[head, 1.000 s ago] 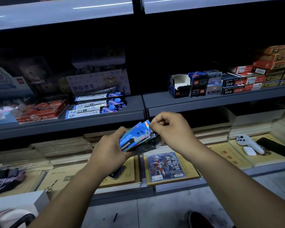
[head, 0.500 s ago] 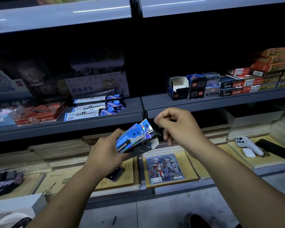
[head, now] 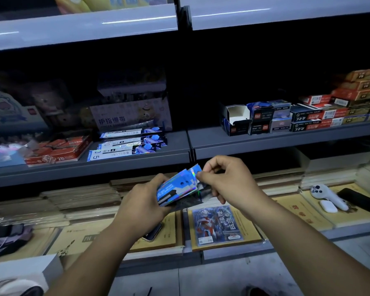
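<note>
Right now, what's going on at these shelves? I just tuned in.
A person is handling stock in front of shop shelves. The left hand grips a fanned stack of shiny blue packets, held in the air. The right hand pinches the top corner of the uppermost one. Similar packets lie on the middle shelf just above the hands.

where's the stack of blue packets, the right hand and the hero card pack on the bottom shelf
blue packets (head: 176,187): head view, on the blue face of the top packet in the stack.
right hand (head: 226,178): head view, on the back of the hand.
hero card pack (head: 217,225): head view, on the middle of its printed front.
</note>
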{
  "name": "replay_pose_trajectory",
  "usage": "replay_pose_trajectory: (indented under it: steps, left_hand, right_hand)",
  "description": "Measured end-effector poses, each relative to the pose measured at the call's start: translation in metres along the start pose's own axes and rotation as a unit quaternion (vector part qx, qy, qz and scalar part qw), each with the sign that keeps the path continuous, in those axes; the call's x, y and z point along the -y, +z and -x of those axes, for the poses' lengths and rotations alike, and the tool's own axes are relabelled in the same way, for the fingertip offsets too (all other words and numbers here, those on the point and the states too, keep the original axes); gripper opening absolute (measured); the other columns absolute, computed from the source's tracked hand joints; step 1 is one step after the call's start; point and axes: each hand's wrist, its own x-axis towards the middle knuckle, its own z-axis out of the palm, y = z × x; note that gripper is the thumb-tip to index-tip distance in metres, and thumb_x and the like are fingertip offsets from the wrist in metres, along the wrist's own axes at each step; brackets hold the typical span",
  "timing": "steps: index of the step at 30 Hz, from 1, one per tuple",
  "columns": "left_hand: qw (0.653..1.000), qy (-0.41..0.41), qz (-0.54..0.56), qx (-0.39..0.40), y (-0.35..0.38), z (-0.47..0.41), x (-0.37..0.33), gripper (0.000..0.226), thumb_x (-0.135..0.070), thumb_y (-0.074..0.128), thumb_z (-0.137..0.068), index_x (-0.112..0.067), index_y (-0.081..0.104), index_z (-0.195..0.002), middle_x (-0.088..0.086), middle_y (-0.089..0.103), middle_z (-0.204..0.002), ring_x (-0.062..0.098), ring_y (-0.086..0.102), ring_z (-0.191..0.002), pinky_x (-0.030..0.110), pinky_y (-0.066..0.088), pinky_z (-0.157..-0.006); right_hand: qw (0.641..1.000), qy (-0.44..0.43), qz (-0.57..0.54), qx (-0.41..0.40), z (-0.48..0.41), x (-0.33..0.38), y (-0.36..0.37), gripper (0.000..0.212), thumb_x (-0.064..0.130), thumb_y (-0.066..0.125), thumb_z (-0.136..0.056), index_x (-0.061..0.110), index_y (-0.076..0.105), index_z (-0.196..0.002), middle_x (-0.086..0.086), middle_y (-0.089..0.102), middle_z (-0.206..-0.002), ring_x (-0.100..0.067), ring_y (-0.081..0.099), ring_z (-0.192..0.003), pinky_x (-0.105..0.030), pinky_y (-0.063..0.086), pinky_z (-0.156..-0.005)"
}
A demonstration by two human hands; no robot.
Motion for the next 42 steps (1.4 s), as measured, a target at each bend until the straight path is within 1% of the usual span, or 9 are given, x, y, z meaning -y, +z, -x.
replay_pose_trajectory:
  steps: [8,13,17,21,25,31,35,37,42]
  left_hand:
    - [1.0,-0.007,0.007,0.002,0.001,0.001,-0.002,0.045,-0.044,0.082,-0.075,-0.052,0.041,-0.093,-0.015,0.067,-0.078,0.012,0.065,-0.075,0.033,0.052,-0.064]
    - [0.999,-0.027,0.042,-0.009,-0.001,0.0,-0.003,0.047,-0.05,0.084,-0.075,-0.043,0.049,-0.106,-0.016,0.071,-0.084,0.01,0.068,-0.076,0.037,0.058,-0.068]
    - [0.997,-0.035,0.059,-0.019,-0.002,0.001,-0.002,0.049,-0.052,0.085,-0.074,-0.046,0.049,-0.108,-0.016,0.071,-0.083,0.011,0.069,-0.076,0.037,0.058,-0.068]
    - [0.996,-0.04,0.081,-0.018,-0.003,0.001,-0.001,0.048,-0.049,0.086,-0.073,-0.047,0.051,-0.106,-0.015,0.072,-0.081,0.009,0.069,-0.074,0.039,0.059,-0.068]
    - [0.994,-0.048,0.101,-0.021,-0.004,0.0,0.0,0.047,-0.051,0.086,-0.071,-0.048,0.052,-0.102,-0.015,0.071,-0.078,0.006,0.068,-0.07,0.04,0.059,-0.067]
    - [0.99,-0.055,0.132,-0.02,0.0,0.0,0.004,0.048,-0.051,0.084,-0.067,-0.047,0.052,-0.103,-0.014,0.072,-0.081,0.01,0.071,-0.071,0.043,0.061,-0.068]
    - [0.981,-0.079,0.176,-0.031,0.003,-0.004,0.008,0.053,-0.052,0.084,-0.059,-0.047,0.057,-0.105,-0.019,0.073,-0.082,0.011,0.073,-0.073,0.046,0.064,-0.066]
    - [0.98,-0.09,0.172,-0.04,0.003,-0.005,0.01,0.05,-0.04,0.091,-0.065,-0.043,0.058,-0.103,-0.017,0.073,-0.083,0.008,0.072,-0.074,0.043,0.063,-0.067]
    - [0.974,-0.104,0.195,-0.058,0.004,-0.006,0.012,0.047,-0.016,0.091,-0.074,-0.03,0.063,-0.108,-0.003,0.074,-0.09,0.021,0.07,-0.073,0.011,0.05,-0.05]
  right_hand:
    - [0.999,-0.015,0.018,-0.025,-0.003,0.0,-0.002,0.019,0.006,0.07,-0.089,0.008,0.063,-0.072,0.011,0.048,-0.046,-0.008,0.04,-0.043,-0.023,0.036,-0.046]
    - [0.99,-0.026,-0.078,-0.111,-0.007,0.005,-0.01,0.021,0.007,0.068,-0.089,0.013,0.06,-0.071,0.002,0.047,-0.052,-0.017,0.039,-0.047,-0.032,0.036,-0.055]
    - [0.984,-0.019,-0.149,-0.095,-0.004,0.009,-0.011,0.009,0.005,0.064,-0.094,0.008,0.063,-0.086,-0.007,0.051,-0.056,-0.022,0.046,-0.047,-0.036,0.041,-0.051]
    - [0.995,-0.024,-0.097,-0.02,-0.001,0.006,-0.006,0.001,0.013,0.071,-0.093,0.013,0.072,-0.094,-0.008,0.057,-0.061,-0.024,0.048,-0.05,-0.032,0.043,-0.047]
    - [0.994,-0.041,-0.083,-0.055,-0.003,0.006,-0.006,0.007,0.011,0.069,-0.094,0.014,0.075,-0.091,-0.015,0.063,-0.064,-0.025,0.055,-0.053,-0.038,0.047,-0.054]
    - [0.962,-0.047,-0.216,-0.163,-0.006,0.017,-0.021,0.012,0.0,0.058,-0.097,0.006,0.066,-0.091,-0.013,0.063,-0.074,-0.023,0.065,-0.054,-0.031,0.055,-0.048]
    - [0.931,-0.021,-0.33,-0.155,-0.008,0.018,-0.032,0.005,-0.002,0.058,-0.099,0.001,0.061,-0.101,-0.019,0.066,-0.092,-0.032,0.077,-0.074,-0.028,0.061,-0.06]
    - [0.911,-0.013,-0.381,-0.157,-0.009,0.018,-0.036,0.014,-0.002,0.059,-0.098,0.001,0.058,-0.112,-0.018,0.064,-0.099,-0.036,0.078,-0.083,-0.029,0.062,-0.067]
    - [0.901,-0.034,-0.397,-0.172,-0.01,0.017,-0.04,0.011,0.002,0.062,-0.097,0.011,0.06,-0.09,-0.01,0.067,-0.082,-0.023,0.07,-0.071,-0.027,0.057,-0.064]
